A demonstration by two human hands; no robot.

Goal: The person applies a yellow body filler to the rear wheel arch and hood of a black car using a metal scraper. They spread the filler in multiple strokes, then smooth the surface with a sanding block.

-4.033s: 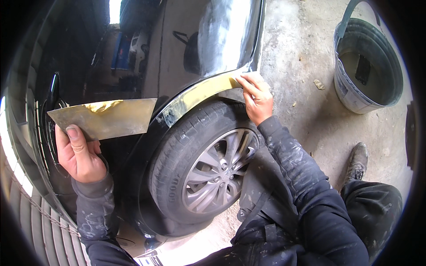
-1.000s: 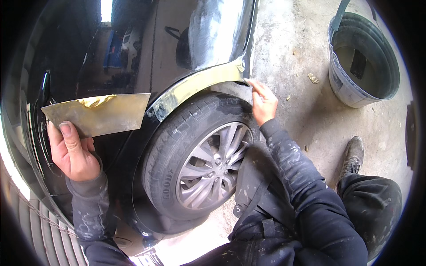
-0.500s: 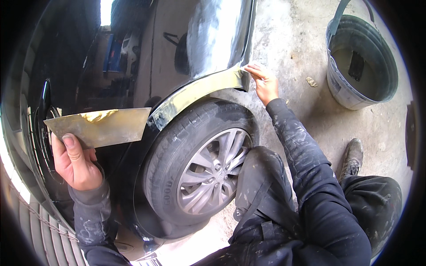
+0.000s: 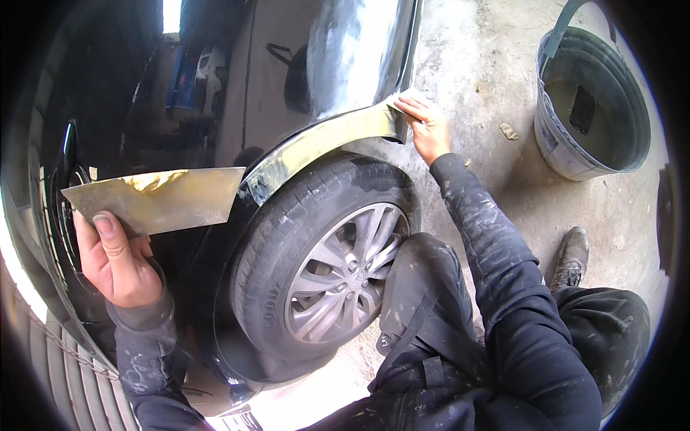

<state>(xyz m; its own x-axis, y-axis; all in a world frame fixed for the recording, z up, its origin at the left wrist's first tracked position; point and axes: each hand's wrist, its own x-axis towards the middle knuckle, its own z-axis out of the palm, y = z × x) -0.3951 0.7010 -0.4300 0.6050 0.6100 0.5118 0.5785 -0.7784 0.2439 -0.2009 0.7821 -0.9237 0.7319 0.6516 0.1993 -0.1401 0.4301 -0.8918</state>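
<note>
My left hand (image 4: 118,266) grips a flat metal plate (image 4: 172,208) at left, with a lump of yellow filler (image 4: 154,182) on its upper edge. My right hand (image 4: 428,133) pinches a small pale spreader (image 4: 402,97), mostly hidden by the fingers, against the right end of a wheel arch (image 4: 320,140) on the black car (image 4: 237,86). The arch is coated in pale yellow filler, patchy toward its left end. The car's tyre (image 4: 266,258) and silver alloy wheel (image 4: 348,273) are below the arch.
A grey bucket (image 4: 553,151) of murky liquid, with a dark block in it, stands at upper right on the stained concrete floor (image 4: 489,179). A crumpled scrap (image 4: 507,131) lies beside it. My boot (image 4: 571,258) and knees are at lower right, close to the wheel.
A second ago my right hand was lower, just off the arch's end; it has risen onto that end. The metal plate has stayed in my left hand, shifting slightly.
</note>
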